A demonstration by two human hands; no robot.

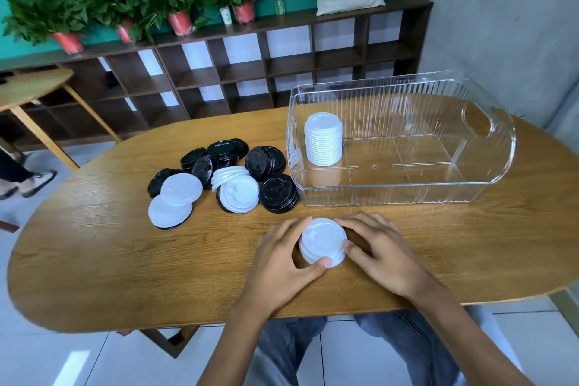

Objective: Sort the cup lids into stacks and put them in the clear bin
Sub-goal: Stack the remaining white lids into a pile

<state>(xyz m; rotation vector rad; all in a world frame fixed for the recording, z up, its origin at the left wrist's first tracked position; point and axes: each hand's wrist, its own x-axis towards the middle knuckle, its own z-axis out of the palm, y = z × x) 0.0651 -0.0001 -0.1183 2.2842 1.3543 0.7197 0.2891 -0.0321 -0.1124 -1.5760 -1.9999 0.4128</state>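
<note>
Between the curled fingers of the left hand (282, 255) and right hand (380, 255), a short stack of white lids (323, 242) sits on the desk (94, 260), clasped from both sides, likely to square it. Beyond the fingers, mixed loose lids (225, 178) await sorting; a taller white stack (323, 138) stands in the clear bin (501, 166).

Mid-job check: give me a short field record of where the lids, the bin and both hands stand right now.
in bin: tall stack of white plastic lids, far-left part of clear ribbed plastic bin
in hands: short stack of white lids on oval wooden table
left hand: fingers curled round short stack
right hand: fingers curled round short stack
unsorted: mixed pile of black and white lids, left of bin
</note>
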